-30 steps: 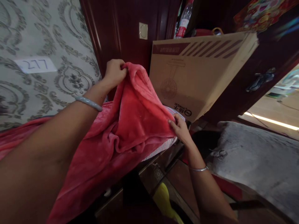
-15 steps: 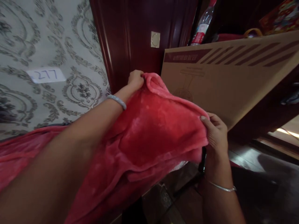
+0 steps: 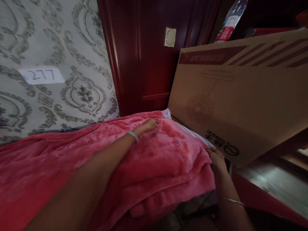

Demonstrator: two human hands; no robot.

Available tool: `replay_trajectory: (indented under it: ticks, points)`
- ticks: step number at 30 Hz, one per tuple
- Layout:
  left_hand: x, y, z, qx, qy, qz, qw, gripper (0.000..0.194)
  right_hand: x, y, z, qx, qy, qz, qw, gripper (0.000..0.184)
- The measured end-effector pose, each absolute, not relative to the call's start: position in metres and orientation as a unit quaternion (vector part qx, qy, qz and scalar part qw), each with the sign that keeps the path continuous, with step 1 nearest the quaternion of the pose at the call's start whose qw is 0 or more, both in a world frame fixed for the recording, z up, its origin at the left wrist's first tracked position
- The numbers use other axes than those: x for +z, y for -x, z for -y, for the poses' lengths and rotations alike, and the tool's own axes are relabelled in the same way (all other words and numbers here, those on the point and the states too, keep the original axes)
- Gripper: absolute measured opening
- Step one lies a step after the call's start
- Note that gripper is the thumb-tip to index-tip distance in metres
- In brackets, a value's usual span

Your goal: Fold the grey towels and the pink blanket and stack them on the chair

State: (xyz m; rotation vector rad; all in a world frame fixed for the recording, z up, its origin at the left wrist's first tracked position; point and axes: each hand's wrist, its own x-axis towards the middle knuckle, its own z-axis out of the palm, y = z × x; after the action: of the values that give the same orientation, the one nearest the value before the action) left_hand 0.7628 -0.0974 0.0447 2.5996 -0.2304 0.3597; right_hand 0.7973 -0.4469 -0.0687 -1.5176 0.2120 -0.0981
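A pink-red fleece blanket (image 3: 72, 160) lies spread flat over a bed, reaching its far corner. My left hand (image 3: 147, 125) lies flat on the blanket near that corner, fingers stretched out, a pale bangle on the wrist. My right hand (image 3: 216, 158) rests at the blanket's right edge, beside the striped sheet (image 3: 192, 133) showing underneath. Its fingers are curled against the edge, and whether they pinch the cloth I cannot make out.
A large cardboard fan box (image 3: 240, 96) leans against the bed's far right side. Behind it stand a dark red wooden door frame (image 3: 144, 57) with a switch (image 3: 170, 37) and a plastic bottle (image 3: 229, 22). Patterned wallpaper carries a label reading 277 (image 3: 42, 75).
Both hands held the blanket's end lifted before. They have lowered it, and it now lies flat on the bed with my left hand pressed on top.
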Motion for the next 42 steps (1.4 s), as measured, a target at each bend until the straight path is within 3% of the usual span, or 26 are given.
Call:
replay_trajectory:
  ticks: [3,8,11,16,20,23,25,29,35,42]
  points:
    - [0.033,-0.715,0.095,0.117,-0.964,0.069,0.228,0.021,-0.071,-0.798,0.456,-0.027,0.692,-0.090,0.716,0.043]
    - [0.023,-0.588,0.122,0.077,-0.962,0.171,0.197,0.018,-0.070,-0.785,0.470,-0.002,0.748,-0.043,0.662,0.048]
    - [0.008,-0.519,0.133,0.082,-0.973,0.157,0.145,0.017,-0.076,-0.771,0.473,-0.098,0.808,-0.018,0.581,0.046]
    - [-0.027,-0.477,0.139,0.136,-0.983,0.122,0.032,0.034,-0.065,-0.760,0.467,-0.231,0.851,-0.009,0.471,0.029]
    - [-0.037,-0.480,0.143,0.167,-0.976,0.142,-0.002,0.030,-0.039,-0.762,0.462,-0.250,0.808,-0.007,0.534,0.027]
    - [-0.026,-0.473,0.139,0.226,-0.965,0.115,0.067,0.031,-0.032,-0.758,0.463,-0.200,0.743,-0.001,0.639,0.033]
    - [-0.016,-0.461,0.132,0.261,-0.953,0.081,0.133,0.031,-0.039,-0.750,0.467,-0.178,0.729,-0.004,0.661,0.036]
    - [-0.014,-0.438,0.119,0.245,-0.948,0.066,0.190,0.032,-0.064,-0.731,0.476,-0.164,0.757,-0.028,0.631,0.038]
    - [-0.053,-0.439,0.124,0.097,-0.979,0.117,0.136,0.033,-0.082,-0.724,0.484,-0.129,0.798,-0.040,0.588,0.029]
    - [-0.053,-0.431,0.127,0.135,-0.971,0.138,0.139,0.028,-0.078,-0.717,0.476,-0.047,0.805,0.013,0.591,0.032]
